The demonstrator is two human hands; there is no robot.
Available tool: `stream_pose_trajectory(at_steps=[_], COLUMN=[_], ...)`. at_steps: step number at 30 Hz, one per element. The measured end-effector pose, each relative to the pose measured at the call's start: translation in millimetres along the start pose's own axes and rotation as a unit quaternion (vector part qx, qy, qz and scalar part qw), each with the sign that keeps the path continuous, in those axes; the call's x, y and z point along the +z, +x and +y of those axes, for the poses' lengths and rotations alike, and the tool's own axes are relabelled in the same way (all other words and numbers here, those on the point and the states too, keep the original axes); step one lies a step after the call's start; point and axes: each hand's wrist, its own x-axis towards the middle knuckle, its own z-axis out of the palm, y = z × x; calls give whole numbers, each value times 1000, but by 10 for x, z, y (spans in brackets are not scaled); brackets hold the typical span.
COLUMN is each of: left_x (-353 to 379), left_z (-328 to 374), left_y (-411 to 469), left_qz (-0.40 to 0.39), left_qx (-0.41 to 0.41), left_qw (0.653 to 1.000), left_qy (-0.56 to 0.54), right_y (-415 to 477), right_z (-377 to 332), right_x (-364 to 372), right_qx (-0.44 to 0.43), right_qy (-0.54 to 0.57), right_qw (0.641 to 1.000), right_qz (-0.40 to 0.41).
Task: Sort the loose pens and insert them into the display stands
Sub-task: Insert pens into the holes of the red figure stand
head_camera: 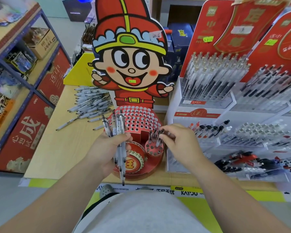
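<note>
- The left hand is above the near edge of the light wooden counter. Its grip is closed round a bundle of clear plastic pens with dark tips, and the bundle stands roughly upright.
- The right hand is near the left hand, on its right. Its grip is narrow: thumb and fingertips pinch the upper end of a single clear pen.
- That single clear pen stands in a small round red perforated cup, alongside a few dark-topped pens already seated there.
- The cup forms the front right part of a red cardboard display stand with a domed, hole-punched top. The stand sits at the middle of the counter's near edge.
- A cartoon figure backboard in a red hat rises behind the stand.
- A heap of loose clear pens lies toward the counter's far left corner, well apart from both hands.
- White tiered racks filled with pens occupy the counter's right side, just beside the stand.
</note>
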Motion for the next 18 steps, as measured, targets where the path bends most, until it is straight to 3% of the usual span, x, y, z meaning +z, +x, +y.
stream_pose_trajectory(at_steps=[11,18], left_x=[-62,-107], left_z=[-45,-77], left_y=[45,62], left_qz=[-1,3], left_qx=[-7,-20], left_qw=[1000,1000], left_qy=[10,8], right_y=[-1,-15], right_z=[28,23], right_x=[63,108], right_qx=[21,20], right_qy=[1,-38], right_qw=[999,999], right_qz=[-47,-11])
